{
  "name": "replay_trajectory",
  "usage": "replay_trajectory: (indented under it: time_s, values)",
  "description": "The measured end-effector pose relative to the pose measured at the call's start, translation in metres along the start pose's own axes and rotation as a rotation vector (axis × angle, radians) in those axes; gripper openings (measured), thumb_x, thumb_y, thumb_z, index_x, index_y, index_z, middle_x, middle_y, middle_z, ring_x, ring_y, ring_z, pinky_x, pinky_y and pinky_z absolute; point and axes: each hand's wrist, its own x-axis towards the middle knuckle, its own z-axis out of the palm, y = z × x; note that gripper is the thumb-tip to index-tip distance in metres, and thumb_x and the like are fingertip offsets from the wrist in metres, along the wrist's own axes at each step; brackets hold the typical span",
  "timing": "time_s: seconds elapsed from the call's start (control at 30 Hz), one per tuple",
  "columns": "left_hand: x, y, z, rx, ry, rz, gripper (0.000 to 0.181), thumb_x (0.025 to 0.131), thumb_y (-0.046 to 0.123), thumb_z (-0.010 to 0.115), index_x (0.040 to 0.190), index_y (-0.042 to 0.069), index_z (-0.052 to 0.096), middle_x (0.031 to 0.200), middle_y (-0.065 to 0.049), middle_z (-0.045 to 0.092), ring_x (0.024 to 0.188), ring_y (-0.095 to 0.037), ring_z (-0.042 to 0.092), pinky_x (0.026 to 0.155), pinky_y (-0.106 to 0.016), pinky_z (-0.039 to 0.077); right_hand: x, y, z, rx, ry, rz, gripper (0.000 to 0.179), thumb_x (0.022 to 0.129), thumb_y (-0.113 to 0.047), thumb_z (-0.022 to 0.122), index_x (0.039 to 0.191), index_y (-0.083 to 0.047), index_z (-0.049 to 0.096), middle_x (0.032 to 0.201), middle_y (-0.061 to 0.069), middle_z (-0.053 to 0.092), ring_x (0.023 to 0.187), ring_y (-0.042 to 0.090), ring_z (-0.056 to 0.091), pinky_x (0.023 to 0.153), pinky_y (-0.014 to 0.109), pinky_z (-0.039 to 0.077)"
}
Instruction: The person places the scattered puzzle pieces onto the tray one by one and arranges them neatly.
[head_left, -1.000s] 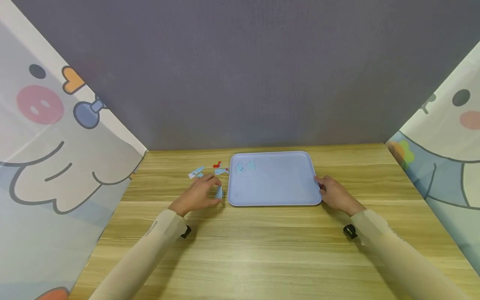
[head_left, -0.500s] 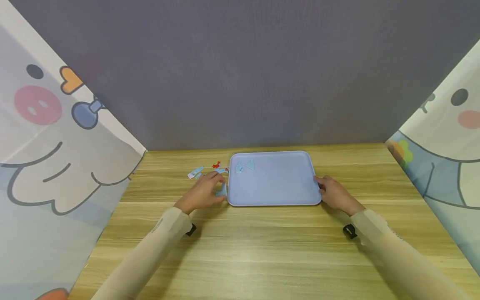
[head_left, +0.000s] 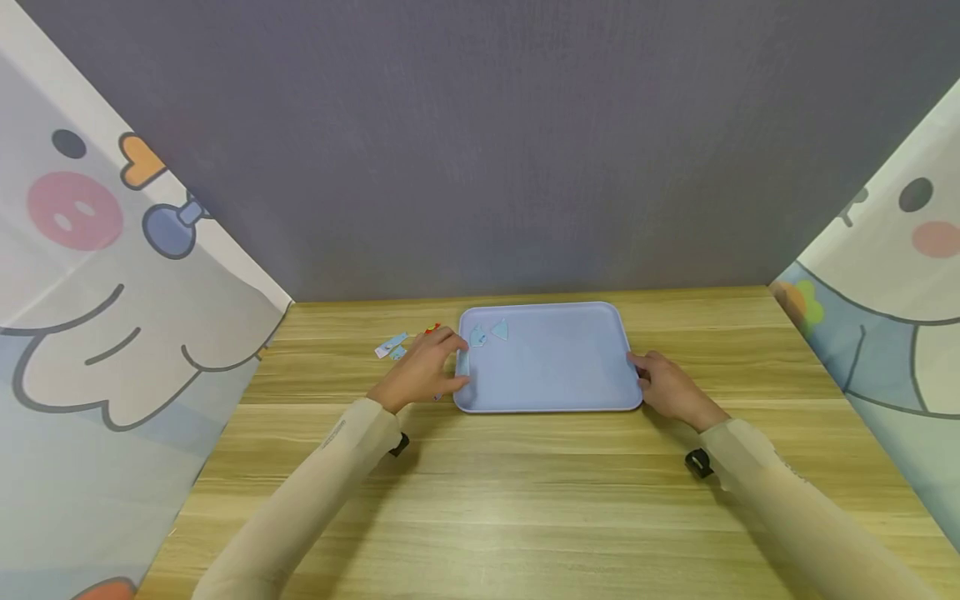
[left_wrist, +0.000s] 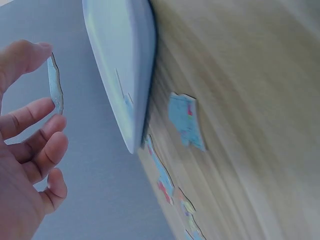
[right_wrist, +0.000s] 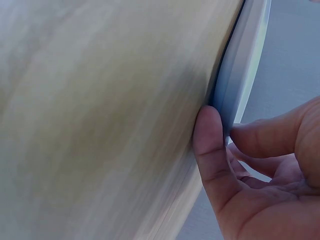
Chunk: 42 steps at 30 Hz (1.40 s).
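Note:
My left hand [head_left: 427, 367] pinches a thin light-blue puzzle piece [left_wrist: 56, 82] between thumb and forefinger, on edge over the left rim of the pale blue tray [head_left: 555, 358]. The other fingers of that hand are loosely bent. Two light-blue pieces, one fan-shaped [head_left: 500, 330] and one irregular [head_left: 477, 337], lie in the tray's far left corner. At the tray's right side my right hand [head_left: 667, 387] holds the rim, with the thumb and a finger against its edge [right_wrist: 235, 80].
Left of the tray, several loose puzzle pieces [head_left: 390, 344] lie on the wooden table [head_left: 510, 500], among them a red one [head_left: 432, 328] partly behind my left hand. One blue piece [left_wrist: 185, 120] lies nearer the front. A grey wall [head_left: 525, 167] stands behind.
My left hand has moved right with the pinched puzzle piece, from the table beside the tray to above its left rim. My right hand stays at the tray's right side.

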Motion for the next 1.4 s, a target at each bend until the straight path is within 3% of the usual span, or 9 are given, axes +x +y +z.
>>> replay_trajectory:
  time_s: [0.33, 0.47, 0.67, 1.03, 1.4]
  values:
    - [0.028, 0.011, 0.008, 0.005, -0.056, -0.021, 0.044, 0.081, 0.033, 0.074, 0.115, 0.008, 0.062, 0.114, -0.004, 0.054, 0.106, -0.020, 0.049, 0.091, -0.042, 0.039, 0.000, 0.002, 0.001, -0.005, 0.000, 0.004, 0.047, 0.083, 0.010, 0.053, 0.129, 0.018, 0.044, 0.086, 0.014, 0.051, 0.073, 0.024, 0.048, 0.065, 0.036, 0.042]
    - [0.038, 0.013, 0.012, 0.023, -0.079, -0.017, 0.046, 0.081, 0.034, 0.074, 0.118, 0.008, 0.063, 0.115, -0.003, 0.055, 0.105, -0.019, 0.051, 0.087, -0.045, 0.040, 0.000, 0.003, 0.001, -0.004, -0.006, 0.005, 0.047, 0.083, 0.009, 0.052, 0.129, 0.018, 0.043, 0.087, 0.015, 0.052, 0.073, 0.024, 0.050, 0.065, 0.037, 0.044]
    - [0.051, 0.012, 0.014, -0.005, -0.066, -0.031, 0.046, 0.080, 0.031, 0.076, 0.117, 0.008, 0.064, 0.116, -0.003, 0.056, 0.110, -0.022, 0.049, 0.087, -0.049, 0.037, 0.001, 0.002, 0.001, 0.002, -0.014, 0.015, 0.048, 0.084, 0.010, 0.052, 0.130, 0.018, 0.042, 0.087, 0.014, 0.051, 0.074, 0.024, 0.049, 0.067, 0.037, 0.044]
    - [0.069, 0.017, 0.015, -0.003, -0.113, -0.077, 0.045, 0.082, 0.035, 0.073, 0.120, 0.011, 0.062, 0.122, 0.000, 0.054, 0.118, -0.020, 0.047, 0.102, -0.057, 0.027, 0.001, 0.003, 0.001, 0.001, -0.015, 0.020, 0.047, 0.085, 0.009, 0.051, 0.131, 0.018, 0.041, 0.086, 0.014, 0.051, 0.073, 0.024, 0.048, 0.066, 0.037, 0.043]
    - [0.077, 0.013, 0.022, -0.022, -0.099, -0.113, 0.040, 0.082, 0.033, 0.074, 0.115, 0.013, 0.063, 0.123, 0.000, 0.055, 0.121, -0.022, 0.046, 0.103, -0.060, 0.024, 0.001, 0.003, 0.001, -0.001, -0.017, 0.016, 0.047, 0.085, 0.008, 0.052, 0.130, 0.018, 0.042, 0.087, 0.014, 0.051, 0.073, 0.024, 0.048, 0.066, 0.037, 0.043]
